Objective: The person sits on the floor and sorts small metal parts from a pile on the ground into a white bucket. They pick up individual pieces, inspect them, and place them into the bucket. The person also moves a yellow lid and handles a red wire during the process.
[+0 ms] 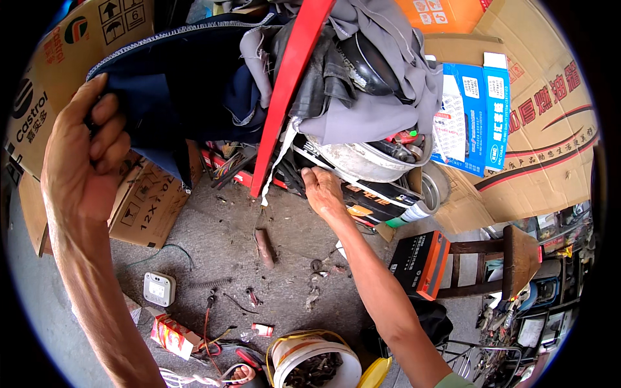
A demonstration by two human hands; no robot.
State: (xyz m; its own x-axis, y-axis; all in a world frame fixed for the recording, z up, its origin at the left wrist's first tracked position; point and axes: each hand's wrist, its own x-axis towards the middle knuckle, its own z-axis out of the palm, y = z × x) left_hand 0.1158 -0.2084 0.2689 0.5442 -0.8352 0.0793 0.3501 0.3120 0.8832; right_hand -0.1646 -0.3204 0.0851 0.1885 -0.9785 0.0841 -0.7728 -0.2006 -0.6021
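My left hand (90, 149) grips the edge of a navy cloth (155, 90) at the upper left, fingers curled on it. My right hand (323, 191) reaches among dark cables (289, 174) below a grimy white tub (356, 158) of small parts; its fingertips are partly hidden. A red bar (291, 71) slants between the navy cloth and a heap of grey cloth (369, 119), with dark rubbery material (314, 77) and a black rounded object (365, 64) in it. A frayed white strap (281, 152) hangs beside the bar.
Cardboard boxes (149, 210) flank the heap, with a blue box (479, 116) at right. A wooden stool (521, 258) and black-orange battery box (411, 258) stand lower right. A white bucket (294, 349), grey square device (158, 288), wires and scraps lie on the floor (220, 258).
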